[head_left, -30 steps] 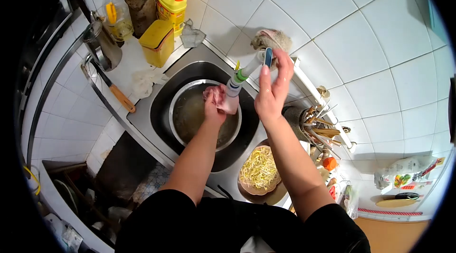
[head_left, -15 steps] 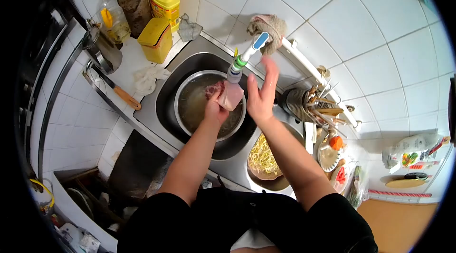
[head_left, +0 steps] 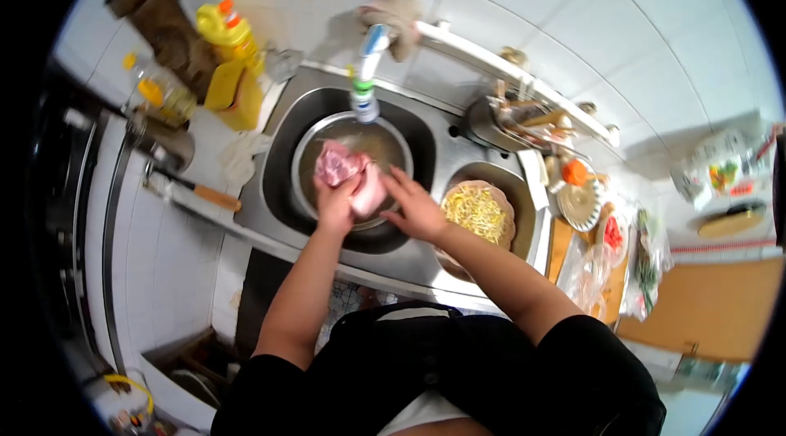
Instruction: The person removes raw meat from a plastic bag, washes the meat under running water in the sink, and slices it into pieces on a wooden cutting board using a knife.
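A piece of raw pink meat is gripped in my left hand, held over a metal basin of cloudy water in the left sink bowl. Close by on the meat's right side is my right hand, its fingers stretched out and apart. I cannot tell whether its fingertips touch the meat. Above the basin's far rim hangs the faucet, with a white and green spout.
Bean sprouts fill a dish in the right sink bowl. A utensil holder stands behind it. On the left are a yellow container, a wooden-handled knife and a cloth. A chopping board lies right.
My right hand has come down from beside the faucet to the meat. The meat has moved out from under the spout, toward me. The camera view has shifted.
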`<state>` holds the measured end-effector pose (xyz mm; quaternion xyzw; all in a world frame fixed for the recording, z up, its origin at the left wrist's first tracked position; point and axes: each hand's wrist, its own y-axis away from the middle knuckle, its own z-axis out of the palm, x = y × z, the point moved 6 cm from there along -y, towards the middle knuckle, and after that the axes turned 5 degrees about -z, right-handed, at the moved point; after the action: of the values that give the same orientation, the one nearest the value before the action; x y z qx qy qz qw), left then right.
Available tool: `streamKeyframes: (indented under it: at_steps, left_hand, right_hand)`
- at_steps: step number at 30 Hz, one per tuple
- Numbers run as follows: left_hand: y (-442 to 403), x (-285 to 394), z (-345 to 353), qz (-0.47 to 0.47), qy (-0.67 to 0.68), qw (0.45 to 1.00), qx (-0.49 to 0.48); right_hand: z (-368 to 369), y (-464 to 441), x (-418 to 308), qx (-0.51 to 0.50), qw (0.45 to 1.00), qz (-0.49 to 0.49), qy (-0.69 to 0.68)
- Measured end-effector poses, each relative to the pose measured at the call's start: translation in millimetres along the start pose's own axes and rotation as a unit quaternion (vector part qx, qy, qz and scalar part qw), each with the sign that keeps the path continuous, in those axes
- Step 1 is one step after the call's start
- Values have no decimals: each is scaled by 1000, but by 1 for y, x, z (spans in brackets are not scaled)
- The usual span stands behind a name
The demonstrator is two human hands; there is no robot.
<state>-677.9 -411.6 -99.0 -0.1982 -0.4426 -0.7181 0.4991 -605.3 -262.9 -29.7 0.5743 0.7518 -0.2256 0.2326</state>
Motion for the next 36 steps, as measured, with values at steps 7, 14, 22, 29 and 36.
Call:
streamKeyframes:
  at_steps: [7,14,22,29,36]
  left_hand:
    - [10,-8,-34,-64,-84,992,-69]
    - [6,4,-29,-50,-187,975,-110]
    - [121,-29,96,-20,-258,953,-161]
    - [281,-160,229,-63,-222,932,-278]
    - [379,-295,323,-131,-273,887,-350]
  right_hand:
    - [-21,50,-22,11,999,39,-27]
    - [-74,120,-28,81,992,79,-57]
    - [-165,316,18,226,958,173,10]
    - [-225,552,86,205,877,357,246]
    - [-218,641,172,313,848,417,-99]
